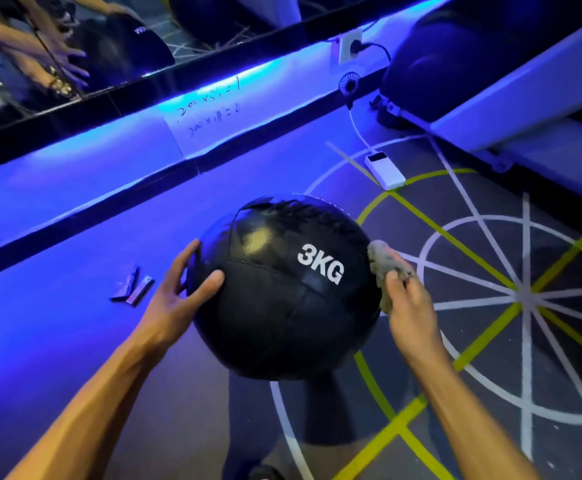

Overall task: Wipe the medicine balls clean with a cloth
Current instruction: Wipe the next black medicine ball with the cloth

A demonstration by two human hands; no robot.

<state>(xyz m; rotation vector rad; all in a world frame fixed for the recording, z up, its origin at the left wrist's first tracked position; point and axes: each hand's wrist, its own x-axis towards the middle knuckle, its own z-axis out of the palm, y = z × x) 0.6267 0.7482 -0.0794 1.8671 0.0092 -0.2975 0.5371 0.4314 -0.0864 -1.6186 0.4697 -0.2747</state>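
A black medicine ball (279, 289) marked "3KG" in white is held up above the floor in the middle of the view. My left hand (182, 292) steadies its left side, with the thumb on the front and the fingers spread round the back. My right hand (410, 303) grips a crumpled grey cloth (384, 268) and presses it against the ball's right side.
A white power bank (384, 171) with a cable lies on the floor behind the ball, beside a small fan (349, 85). Small flat items (133, 289) lie to the left. A mirror wall with a blue light strip runs along the back. A large dark ball (455, 64) sits at the right.
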